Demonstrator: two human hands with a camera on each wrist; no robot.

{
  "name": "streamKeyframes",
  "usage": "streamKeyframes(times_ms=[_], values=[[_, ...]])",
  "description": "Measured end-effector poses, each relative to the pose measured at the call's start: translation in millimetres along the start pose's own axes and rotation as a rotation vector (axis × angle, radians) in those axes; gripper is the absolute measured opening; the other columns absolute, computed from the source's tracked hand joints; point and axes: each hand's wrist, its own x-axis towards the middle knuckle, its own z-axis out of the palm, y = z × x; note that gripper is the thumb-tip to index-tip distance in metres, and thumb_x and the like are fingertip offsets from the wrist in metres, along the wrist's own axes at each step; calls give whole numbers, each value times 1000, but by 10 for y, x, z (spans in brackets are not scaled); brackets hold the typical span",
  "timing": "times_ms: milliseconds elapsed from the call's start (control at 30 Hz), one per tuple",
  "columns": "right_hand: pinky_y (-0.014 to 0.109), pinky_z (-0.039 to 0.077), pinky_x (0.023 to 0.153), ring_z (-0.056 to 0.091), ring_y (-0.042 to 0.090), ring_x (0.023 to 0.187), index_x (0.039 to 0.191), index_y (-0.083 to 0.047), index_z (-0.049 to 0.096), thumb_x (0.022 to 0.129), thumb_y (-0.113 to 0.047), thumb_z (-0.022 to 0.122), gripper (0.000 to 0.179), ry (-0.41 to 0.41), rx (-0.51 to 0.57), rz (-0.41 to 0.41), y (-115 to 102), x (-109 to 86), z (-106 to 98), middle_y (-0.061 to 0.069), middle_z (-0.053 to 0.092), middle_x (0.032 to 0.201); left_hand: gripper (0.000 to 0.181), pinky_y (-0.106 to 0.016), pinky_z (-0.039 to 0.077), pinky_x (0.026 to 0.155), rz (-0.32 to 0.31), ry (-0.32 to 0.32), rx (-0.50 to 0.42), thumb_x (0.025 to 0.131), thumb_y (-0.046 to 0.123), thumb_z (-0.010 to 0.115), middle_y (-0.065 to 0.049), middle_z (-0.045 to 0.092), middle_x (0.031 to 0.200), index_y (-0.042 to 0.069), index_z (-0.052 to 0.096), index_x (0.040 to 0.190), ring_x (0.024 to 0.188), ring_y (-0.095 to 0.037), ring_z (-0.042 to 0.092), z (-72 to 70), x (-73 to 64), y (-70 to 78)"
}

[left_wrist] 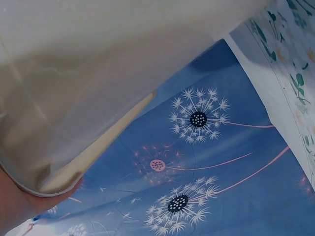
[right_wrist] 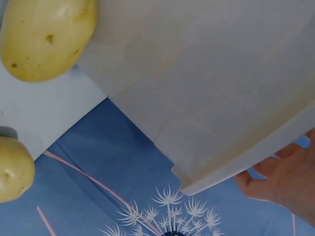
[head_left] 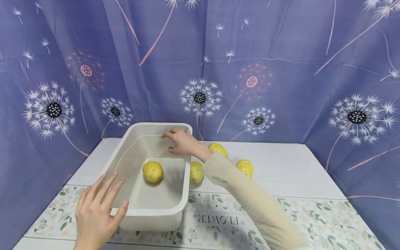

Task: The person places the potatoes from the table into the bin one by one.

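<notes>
A deep off-white plastic tub (head_left: 156,211) holds one yellow potato (head_left: 153,172) on its floor. My left hand (head_left: 98,206) is at the tub's near left corner, fingers spread and straight, thumb over the rim. In the left wrist view, part of that hand (left_wrist: 19,201) shows right at the tub's rim. My right hand (head_left: 181,140) reaches over the tub's far right rim, fingers loosely bent above the inside, with nothing in them. The right wrist view has this hand (right_wrist: 290,179) just past the rim (right_wrist: 236,169).
Right of the tub lie three more potatoes: one against its wall (head_left: 196,172), one behind the right wrist (head_left: 217,149), another partly behind the sleeve (head_left: 245,167). A floral runner (head_left: 215,218) crosses the white table (head_left: 281,163). A blue dandelion curtain (head_left: 231,86) hangs behind.
</notes>
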Motion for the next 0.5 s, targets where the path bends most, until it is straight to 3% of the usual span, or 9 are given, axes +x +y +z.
streamKeyframes(times_ms=[333,500], values=[[39,43,83,54,20,103,123,-21,52,80,-19,59,43,9,5,-13,1,-123,-20,3,54,120,57,-58,32,91,23,11,-17,86,56,35,-12,54,126,16,59,119,122,-33,42,-1,25,7],[40,41,85,52,19,106,123,-21,51,81,-19,58,43,13,15,-27,-29,-182,-8,3,53,121,57,-58,32,87,50,-29,-13,86,57,34,-13,50,129,16,57,120,123,-34,39,-51,41,-8]])
